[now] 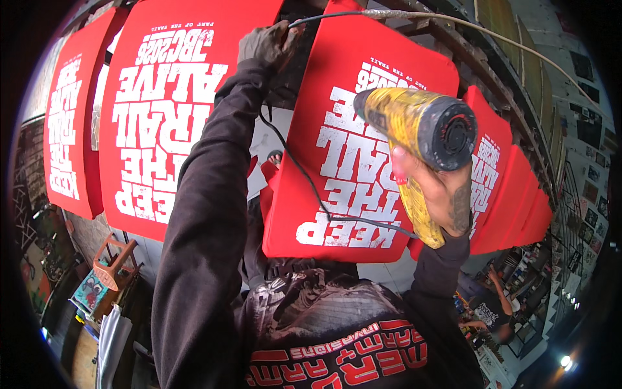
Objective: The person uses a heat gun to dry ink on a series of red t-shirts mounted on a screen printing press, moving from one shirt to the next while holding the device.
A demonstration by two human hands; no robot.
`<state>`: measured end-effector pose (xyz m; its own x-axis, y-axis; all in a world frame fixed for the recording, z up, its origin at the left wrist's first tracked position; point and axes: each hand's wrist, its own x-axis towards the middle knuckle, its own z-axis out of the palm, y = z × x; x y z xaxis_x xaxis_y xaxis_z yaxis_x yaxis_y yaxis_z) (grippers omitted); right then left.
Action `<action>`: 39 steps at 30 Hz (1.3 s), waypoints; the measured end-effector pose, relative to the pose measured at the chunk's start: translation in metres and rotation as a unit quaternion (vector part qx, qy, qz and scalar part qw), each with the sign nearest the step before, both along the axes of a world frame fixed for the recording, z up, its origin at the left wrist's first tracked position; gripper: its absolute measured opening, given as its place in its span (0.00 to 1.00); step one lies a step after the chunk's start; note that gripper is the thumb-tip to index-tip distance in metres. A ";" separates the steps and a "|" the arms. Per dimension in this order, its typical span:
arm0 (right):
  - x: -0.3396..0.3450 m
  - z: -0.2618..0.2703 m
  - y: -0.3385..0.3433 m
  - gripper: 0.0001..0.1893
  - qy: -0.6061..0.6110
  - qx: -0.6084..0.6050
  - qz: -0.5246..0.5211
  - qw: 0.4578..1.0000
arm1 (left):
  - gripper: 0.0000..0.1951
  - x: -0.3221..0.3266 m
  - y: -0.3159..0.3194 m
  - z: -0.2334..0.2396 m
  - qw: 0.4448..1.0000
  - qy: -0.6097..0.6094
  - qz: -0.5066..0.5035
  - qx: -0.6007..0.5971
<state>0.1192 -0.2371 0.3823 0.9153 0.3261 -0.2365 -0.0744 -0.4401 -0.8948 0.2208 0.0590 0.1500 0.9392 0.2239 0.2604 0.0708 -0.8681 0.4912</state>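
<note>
My right hand point(440, 192) grips a yellow-and-black heat gun point(406, 119) by its handle. The gun is over a red shirt point(359, 146) with white printed lettering, its nozzle towards the upper left. From the handle's base a dark power cord point(303, 170) droops across this shirt and runs up to my left hand point(269, 46). The left fingers are closed around the cord, between this shirt and another printed red shirt point(167, 112) at left. My left palm side is hidden.
More red shirts hang at far left point(73, 116) and at right point(510, 194). A light cable point(466, 24) arches over the top right. An orange plastic stool point(114, 262) stands at lower left. Another person point(491, 306) is at lower right, beside cluttered shelves.
</note>
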 end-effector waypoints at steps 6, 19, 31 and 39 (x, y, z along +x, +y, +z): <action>0.004 0.003 0.014 0.17 0.015 0.053 -0.077 0.996 | 0.24 -0.002 -0.001 0.005 1.000 -0.022 -0.003 -0.008; 0.022 -0.012 0.020 0.17 -0.017 0.053 0.025 0.998 | 0.22 -0.001 -0.002 0.006 1.000 0.021 0.004 -0.006; 0.001 -0.003 0.022 0.18 -0.023 0.005 0.017 1.000 | 0.22 -0.002 -0.001 0.010 0.999 0.048 -0.005 -0.015; -0.025 0.004 0.030 0.28 -0.014 0.044 -0.017 0.999 | 0.22 -0.002 0.000 0.010 0.998 0.056 -0.011 -0.013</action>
<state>0.0939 -0.2068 0.3864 0.9323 0.3124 -0.1823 -0.0622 -0.3580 -0.9316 0.2190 0.0586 0.1596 0.9669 0.2085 0.1470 0.1083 -0.8572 0.5034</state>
